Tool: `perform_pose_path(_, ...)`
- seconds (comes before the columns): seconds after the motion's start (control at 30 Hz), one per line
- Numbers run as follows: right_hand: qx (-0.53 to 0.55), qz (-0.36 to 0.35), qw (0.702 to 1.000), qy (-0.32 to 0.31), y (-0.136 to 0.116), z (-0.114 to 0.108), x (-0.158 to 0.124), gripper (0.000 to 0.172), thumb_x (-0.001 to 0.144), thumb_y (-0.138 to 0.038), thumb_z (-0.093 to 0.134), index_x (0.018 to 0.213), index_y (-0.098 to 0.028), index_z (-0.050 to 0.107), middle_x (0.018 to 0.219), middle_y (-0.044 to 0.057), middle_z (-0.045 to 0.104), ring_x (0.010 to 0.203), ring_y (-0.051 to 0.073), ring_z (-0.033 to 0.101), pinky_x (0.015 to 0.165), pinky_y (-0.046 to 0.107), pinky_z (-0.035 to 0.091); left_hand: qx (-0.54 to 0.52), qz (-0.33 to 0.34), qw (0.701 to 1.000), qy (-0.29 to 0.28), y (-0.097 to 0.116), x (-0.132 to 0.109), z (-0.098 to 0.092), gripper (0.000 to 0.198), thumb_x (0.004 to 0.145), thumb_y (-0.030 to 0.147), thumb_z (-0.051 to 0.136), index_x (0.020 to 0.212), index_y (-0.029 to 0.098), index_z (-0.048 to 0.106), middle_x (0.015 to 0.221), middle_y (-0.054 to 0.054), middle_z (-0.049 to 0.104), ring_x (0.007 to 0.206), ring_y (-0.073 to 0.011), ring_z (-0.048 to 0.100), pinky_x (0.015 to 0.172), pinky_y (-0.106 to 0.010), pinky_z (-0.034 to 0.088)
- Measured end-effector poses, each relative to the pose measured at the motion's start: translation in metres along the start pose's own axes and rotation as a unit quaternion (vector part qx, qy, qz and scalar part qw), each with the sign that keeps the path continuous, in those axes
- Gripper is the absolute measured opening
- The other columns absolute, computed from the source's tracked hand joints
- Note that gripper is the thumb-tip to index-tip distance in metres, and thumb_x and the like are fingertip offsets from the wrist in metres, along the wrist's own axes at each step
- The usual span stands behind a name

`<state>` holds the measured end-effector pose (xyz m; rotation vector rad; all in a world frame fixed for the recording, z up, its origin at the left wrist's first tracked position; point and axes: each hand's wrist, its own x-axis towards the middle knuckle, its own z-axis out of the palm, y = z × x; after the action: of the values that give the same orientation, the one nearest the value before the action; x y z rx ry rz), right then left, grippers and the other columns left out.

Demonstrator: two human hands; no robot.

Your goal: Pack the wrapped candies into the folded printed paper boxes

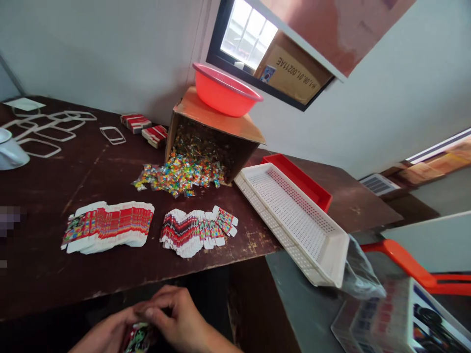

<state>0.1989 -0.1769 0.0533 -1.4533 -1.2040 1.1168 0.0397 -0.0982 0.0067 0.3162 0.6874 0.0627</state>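
Dark wooden bench (44,274) against grey wall. Both hands together below bench front edge: left hand (105,333) and right hand (178,318) pinch small colourful packet (138,338). Two fanned stacks of flat cartons (110,226) near front edge. Tipped cardboard box (217,132) at back spills candies (180,174). White tray (294,220) overhangs right edge.

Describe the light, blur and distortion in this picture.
Head view: the window is blown out white; the dark table shows soft glare; walls lean with wide-angle warp; both hands sit dim at the bottom edge; a pixelated patch marks the left edge.
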Motion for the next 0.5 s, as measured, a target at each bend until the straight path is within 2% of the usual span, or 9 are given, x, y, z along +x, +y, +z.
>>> perform_pose_path(0.07, -0.006, 0.008, 1.000, 0.006, 0.003, 0.002, 0.001, 0.021, 0.087, -0.037, 0.063, 0.097, -0.027, 0.078, 0.078, 0.003, 0.067, 0.075, 0.014, 0.059, 0.069, 0.025, 0.044, -0.010, -0.002, 1.000, -0.010, -0.002, 0.003, -0.009, 0.048, 0.064, 0.029, 0.073, 0.109, 0.012, 0.070, 0.091, -0.011, 0.077, 0.098, -0.0352, 0.067, 0.082, -0.041, 0.049)
perform_pose_path(0.17, 0.011, 0.047, 0.999, 0.015, 0.014, 0.003, 0.006, 0.018, 0.077, -0.036, 0.074, 0.090, -0.025, 0.080, 0.078, 0.002, 0.068, 0.072, 0.014, 0.059, 0.066, 0.024, 0.043, -0.007, -0.033, 0.999, -0.021, -0.002, 0.004, -0.019, 0.043, 0.068, 0.035, 0.070, 0.104, 0.011, 0.071, 0.089, -0.013, 0.076, 0.096, -0.0353, 0.068, 0.074, -0.038, 0.050)
perform_pose_path(0.27, 0.026, 0.062, 0.998, -0.005, 0.022, 0.000, 0.012, 0.016, 0.075, -0.032, 0.076, 0.087, -0.022, 0.080, 0.076, 0.002, 0.069, 0.068, 0.013, 0.059, 0.064, 0.023, 0.044, 0.010, -0.027, 0.999, -0.035, 0.000, 0.003, -0.024, 0.034, 0.062, 0.026, 0.070, 0.093, 0.012, 0.074, 0.083, -0.012, 0.076, 0.088, -0.0327, 0.070, 0.074, -0.037, 0.049)
perform_pose_path(0.37, -0.039, -0.020, 0.997, -0.063, 0.021, -0.009, 0.012, 0.018, 0.084, -0.028, 0.066, 0.097, -0.024, 0.078, 0.080, 0.002, 0.069, 0.072, 0.013, 0.060, 0.068, 0.022, 0.046, 0.032, 0.002, 0.998, -0.051, 0.000, 0.001, -0.025, 0.031, 0.058, 0.020, 0.069, 0.088, 0.014, 0.074, 0.080, -0.009, 0.076, 0.081, -0.0292, 0.070, 0.077, -0.036, 0.048)
perform_pose_path(0.5, -0.178, -0.162, 0.957, -0.165, 0.013, -0.021, 0.006, 0.029, 0.089, -0.029, 0.060, 0.117, -0.029, 0.069, 0.104, 0.004, 0.067, 0.095, 0.015, 0.060, 0.090, 0.027, 0.045, 0.057, 0.015, 0.998, -0.034, -0.004, 0.002, -0.030, 0.036, 0.056, 0.023, 0.073, 0.091, 0.016, 0.073, 0.081, -0.008, 0.076, 0.082, -0.0295, 0.069, 0.078, -0.038, 0.047)
